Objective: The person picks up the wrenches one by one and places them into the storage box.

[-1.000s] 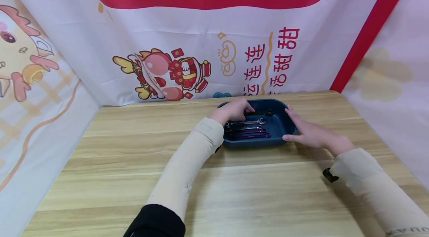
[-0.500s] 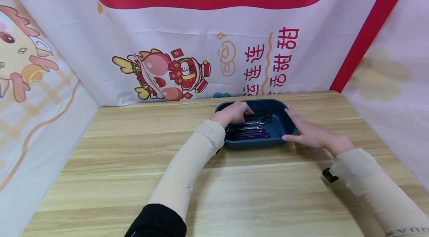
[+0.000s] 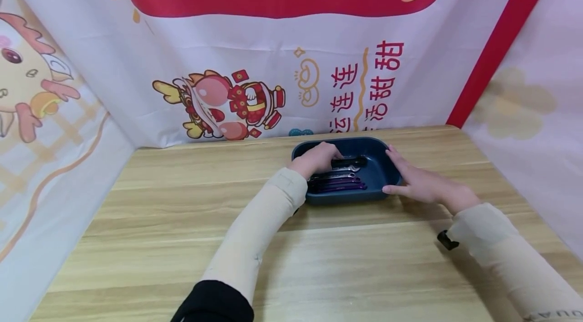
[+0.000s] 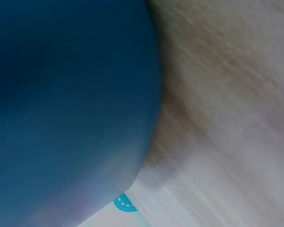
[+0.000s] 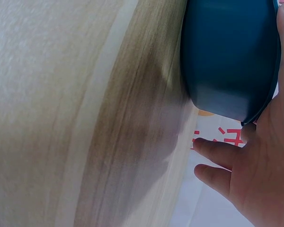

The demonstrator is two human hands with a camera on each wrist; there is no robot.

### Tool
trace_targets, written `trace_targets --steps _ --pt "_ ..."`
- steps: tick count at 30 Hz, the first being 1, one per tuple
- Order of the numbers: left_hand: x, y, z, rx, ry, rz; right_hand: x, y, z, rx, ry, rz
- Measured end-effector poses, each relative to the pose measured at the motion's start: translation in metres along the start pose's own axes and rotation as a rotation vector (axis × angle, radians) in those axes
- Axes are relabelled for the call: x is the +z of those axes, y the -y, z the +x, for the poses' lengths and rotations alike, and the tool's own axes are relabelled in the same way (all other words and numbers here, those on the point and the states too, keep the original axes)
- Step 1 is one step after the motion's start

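A dark blue rectangular tray (image 3: pixel 382 172) stands on the table near the back wall. Inside it lie side by side several wrenches: silver wrenches (image 3: pixel 341 170) and, nearest the front, purple wrenches (image 3: pixel 341 185). My left hand (image 3: pixel 316 157) reaches over the tray's left end and grips a black wrench (image 3: pixel 357 162) behind the silver ones; the hand hides the wrench's left part. Against the tray's right end rests my right hand (image 3: pixel 421 180), thumb and fingers spread along the rim. The left wrist view shows only the tray's outer wall (image 4: pixel 75 104) close up.
A wood-grain table (image 3: pixel 346 261) carries the tray. White printed cloth (image 3: pixel 255 38) hangs behind it and along both sides. A small black clip-like piece (image 3: pixel 448 240) is at the right wrist.
The left hand has shifted slightly toward the front with the black wrench, which now lies closer to the silver wrenches. The right hand stays at the tray's end.
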State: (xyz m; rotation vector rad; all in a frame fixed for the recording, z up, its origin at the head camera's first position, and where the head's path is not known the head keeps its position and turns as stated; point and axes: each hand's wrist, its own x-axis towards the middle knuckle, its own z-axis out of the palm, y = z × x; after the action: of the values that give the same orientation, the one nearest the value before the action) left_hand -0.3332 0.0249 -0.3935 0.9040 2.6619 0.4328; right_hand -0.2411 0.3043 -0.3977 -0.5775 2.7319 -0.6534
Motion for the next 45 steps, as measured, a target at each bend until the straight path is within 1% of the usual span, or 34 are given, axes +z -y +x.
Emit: trace_targets --steps 9,16,24,34,39,45 --pt "0.004 0.0 -0.003 -0.015 -0.01 -0.004 0.002 0.001 -0.002 -0.002 -0.003 0.001" --pt "0.004 0.0 -0.001 -0.005 -0.024 0.027 0.001 0.0 0.0 -0.011 -0.011 0.004" --pt "0.008 0.002 0.002 0.001 -0.036 0.052 0.001 0.0 0.001 -0.009 -0.011 -0.002" --pt "0.01 0.002 0.003 0.018 -0.012 0.114 0.001 0.0 0.0 -0.009 -0.01 0.0" --pt "0.01 0.002 0.003 0.015 -0.008 0.101 0.0 0.001 0.0 -0.012 -0.009 0.006" --pt "0.007 0.004 0.001 0.004 -0.019 0.065 0.0 0.001 0.0 -0.01 -0.011 0.006"
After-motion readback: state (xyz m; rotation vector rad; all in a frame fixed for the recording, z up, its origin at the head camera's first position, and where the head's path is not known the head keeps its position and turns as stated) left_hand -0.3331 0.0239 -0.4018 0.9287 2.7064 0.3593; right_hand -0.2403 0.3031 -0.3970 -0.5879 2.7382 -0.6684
